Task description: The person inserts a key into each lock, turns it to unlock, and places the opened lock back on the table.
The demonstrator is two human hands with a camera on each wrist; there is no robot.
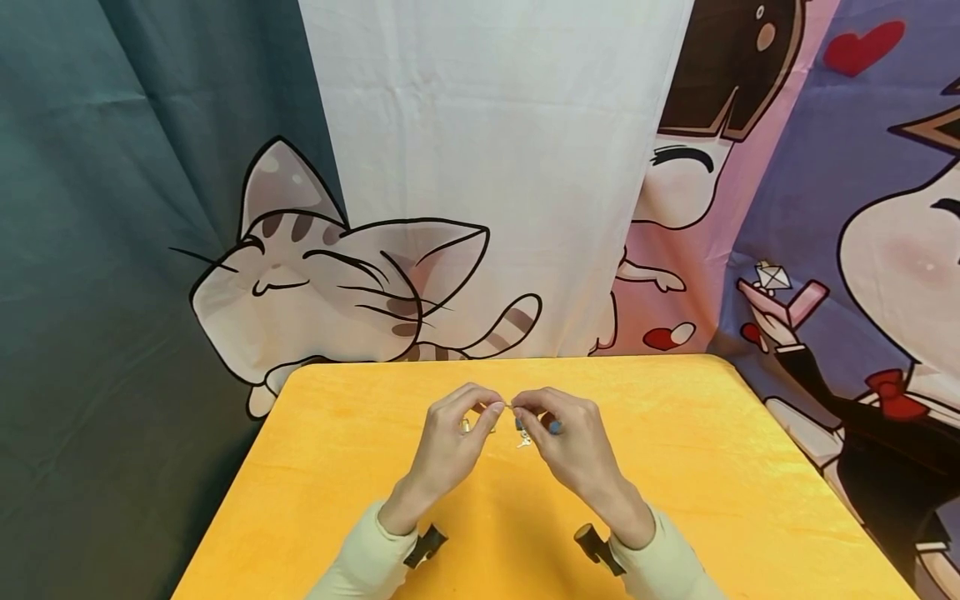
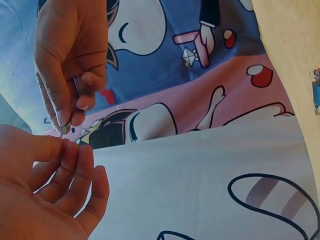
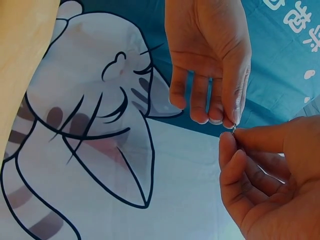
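My left hand (image 1: 450, 437) and right hand (image 1: 573, 437) meet fingertip to fingertip over the yellow table. Between them is a small thin metal piece (image 2: 63, 131), mostly covered by the fingers; its exact kind I cannot tell. The left thumb and forefinger pinch one end, the right thumb and forefinger the other. In the right wrist view the metal piece (image 3: 234, 129) shows as a short, thin bit at the fingertips. Beyond the right hand lies a small blue item with silver keys (image 1: 523, 439), partly hidden by the fingers. Another blue item (image 1: 555, 427) shows through the right hand's curve.
A small gold-coloured item (image 1: 466, 425) shows within the left hand's curve. The yellow cloth (image 1: 720, 467) covers the table. Cartoon-printed curtains (image 1: 487, 167) hang behind and beside it. Dark wrist cameras (image 1: 426, 546) sit on both sleeves.
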